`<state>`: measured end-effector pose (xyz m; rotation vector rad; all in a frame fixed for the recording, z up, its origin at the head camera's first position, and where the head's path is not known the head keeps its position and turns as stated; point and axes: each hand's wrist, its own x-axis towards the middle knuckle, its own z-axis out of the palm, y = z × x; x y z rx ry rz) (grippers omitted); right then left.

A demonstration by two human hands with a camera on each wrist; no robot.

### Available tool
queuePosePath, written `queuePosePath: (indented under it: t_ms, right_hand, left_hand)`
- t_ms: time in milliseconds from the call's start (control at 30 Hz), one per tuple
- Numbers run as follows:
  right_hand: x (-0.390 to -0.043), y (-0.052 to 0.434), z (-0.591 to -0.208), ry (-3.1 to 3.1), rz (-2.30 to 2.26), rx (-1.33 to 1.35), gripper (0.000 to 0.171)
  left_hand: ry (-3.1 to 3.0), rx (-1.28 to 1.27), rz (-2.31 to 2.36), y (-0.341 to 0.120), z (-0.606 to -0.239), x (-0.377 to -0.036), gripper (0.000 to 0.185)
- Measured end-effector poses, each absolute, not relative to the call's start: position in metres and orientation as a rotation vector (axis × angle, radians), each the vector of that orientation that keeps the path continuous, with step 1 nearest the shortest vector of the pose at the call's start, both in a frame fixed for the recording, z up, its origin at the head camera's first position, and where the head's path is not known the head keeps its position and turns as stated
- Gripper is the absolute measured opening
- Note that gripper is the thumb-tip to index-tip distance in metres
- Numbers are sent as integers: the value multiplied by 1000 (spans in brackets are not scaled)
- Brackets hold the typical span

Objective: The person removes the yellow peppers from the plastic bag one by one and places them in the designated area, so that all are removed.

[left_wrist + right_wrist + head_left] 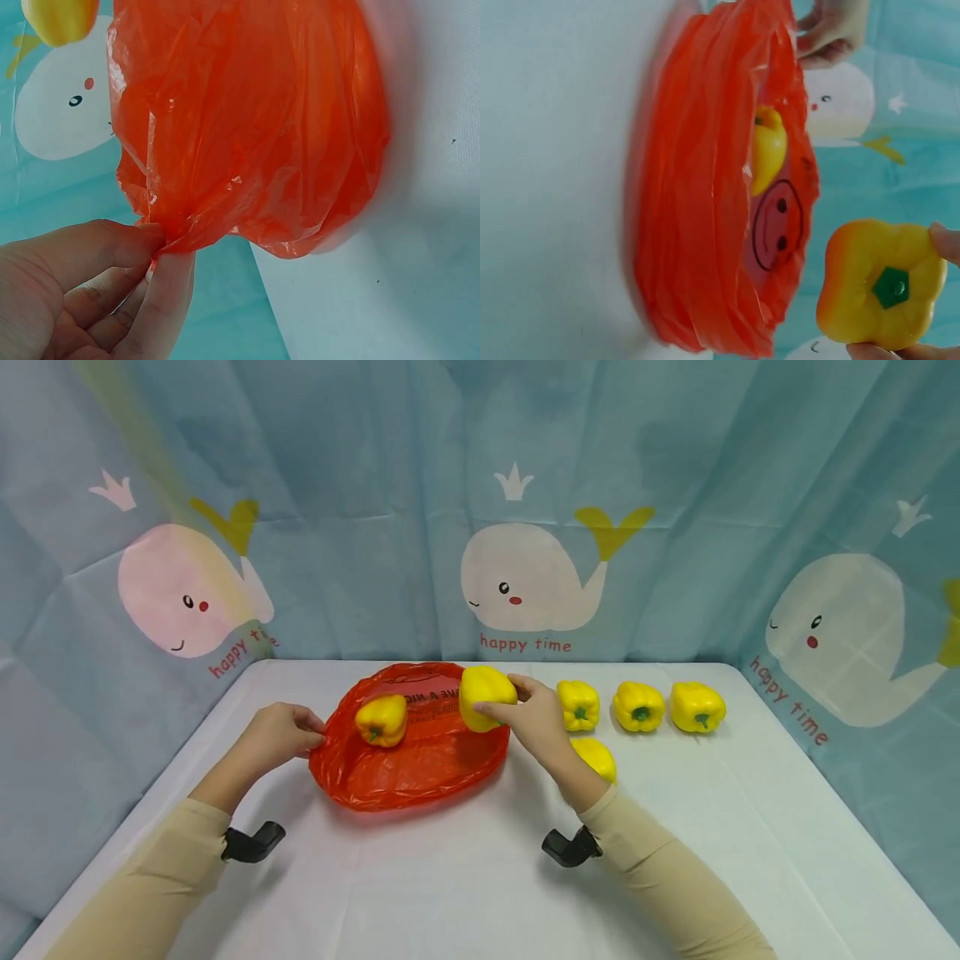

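A red plastic bag [420, 768] lies spread with its mouth up on the table. My left hand [281, 732] pinches the bag's left rim between thumb and fingers, as the left wrist view shows closely. Inside the bag sits one yellow bell pepper [382, 721]. My right hand [534, 714] grips another yellow bell pepper [881, 285] between thumb and fingers, above the bag's right edge. Its green stem end faces the right wrist camera. The bag's printed smiley face [778, 225] shows on the inner wall in that view.
Behind the right hand stand three yellow peppers in a row: a near one [578, 706], a middle one [639, 707] and a right one [698, 707]. One more pepper [596, 759] is partly hidden by the right forearm. A whale-print curtain [675, 460] encloses the white table [450, 893].
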<state>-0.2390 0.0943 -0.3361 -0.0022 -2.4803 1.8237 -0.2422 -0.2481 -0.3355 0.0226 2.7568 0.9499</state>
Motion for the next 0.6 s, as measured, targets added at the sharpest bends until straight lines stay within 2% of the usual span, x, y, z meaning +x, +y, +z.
queuePosePath:
  t_ms: [433, 600]
  right_hand:
    - [-216, 148, -318, -2507, 1785, 3, 75]
    - [-208, 168, -312, -2544, 1740, -1, 82]
  left_hand:
    - [2764, 34, 954, -249, -336, -242, 24]
    - [2764, 47, 962, -250, -336, -242, 23]
